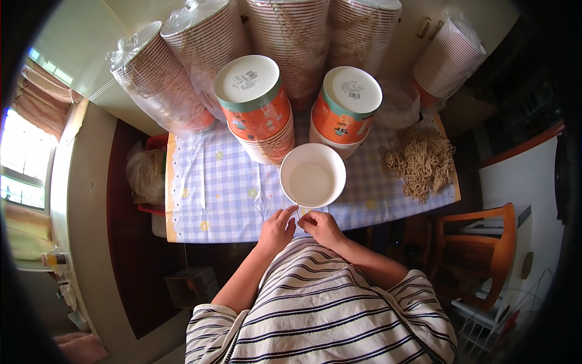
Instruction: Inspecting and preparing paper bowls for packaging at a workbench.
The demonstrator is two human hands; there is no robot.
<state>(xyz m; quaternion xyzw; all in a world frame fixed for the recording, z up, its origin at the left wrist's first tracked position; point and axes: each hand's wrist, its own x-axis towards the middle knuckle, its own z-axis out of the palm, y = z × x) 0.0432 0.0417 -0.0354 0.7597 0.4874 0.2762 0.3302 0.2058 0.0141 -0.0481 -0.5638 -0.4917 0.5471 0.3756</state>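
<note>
A white paper bucket stands at the table's near edge, its open mouth toward me and its inside bare. At its near rim, my left hand and my right hand are close together, fingertips pinched. Between them a short bit of thin cord shows; most of it is hidden by the fingers. Behind the bucket are two upside-down stacks of orange and green printed paper buckets, a left stack and a right stack. A tangled heap of beige cords lies at the table's right.
Tall plastic-wrapped bucket stacks line the back, with another wrapped stack at the far right. A blue checked cloth covers the table. A wooden chair stands to the right; a red crate is beyond the left edge.
</note>
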